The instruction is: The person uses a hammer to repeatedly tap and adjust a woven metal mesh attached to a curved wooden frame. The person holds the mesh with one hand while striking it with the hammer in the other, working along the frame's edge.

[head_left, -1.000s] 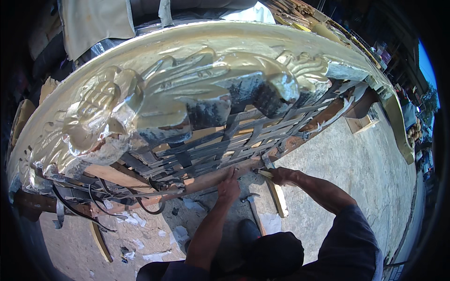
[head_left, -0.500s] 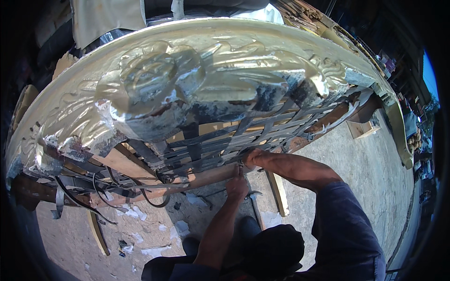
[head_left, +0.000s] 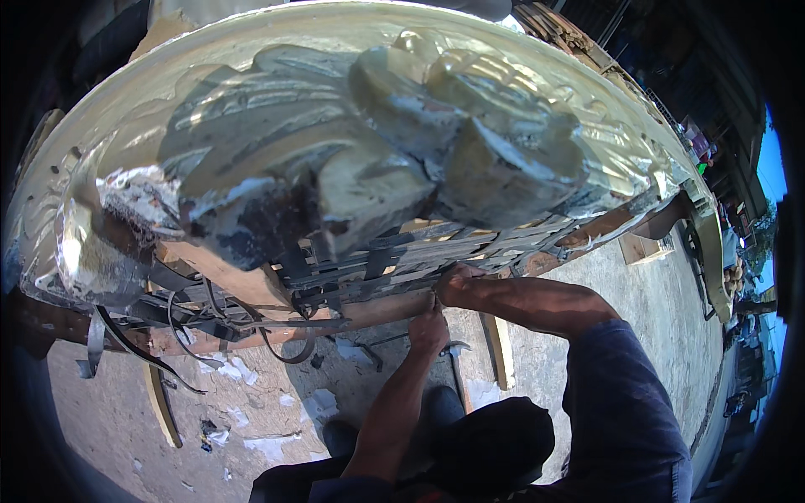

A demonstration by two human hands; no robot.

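Note:
A gold-painted carved furniture frame (head_left: 277, 109), chipped to white and dark wood along its lower edge, fills the upper half. Beneath it, woven dark webbing straps (head_left: 402, 258) run to a brown wooden rail (head_left: 386, 310). At this rail my left hand (head_left: 429, 329) is closed, fingers pinched upward against its near side. My right hand (head_left: 458, 286) is closed just above and right of it, by the webbing's edge. The two hands almost touch. Whatever is between their fingers is too small or hidden to make out.
A hammer (head_left: 456, 356) stands head-up near my feet. Loose strap ends (head_left: 180, 335) dangle at the left. Torn white scraps (head_left: 272, 446) litter the concrete floor (head_left: 612, 352). Wooden legs (head_left: 499, 352) slant below the rail. Stacked wood strips (head_left: 558, 29) lie at the far right.
The view has shifted, so the carved edge looms larger and its rosette sits farther right. Both hands stay closed at the same spot on the rail, with only slight movement.

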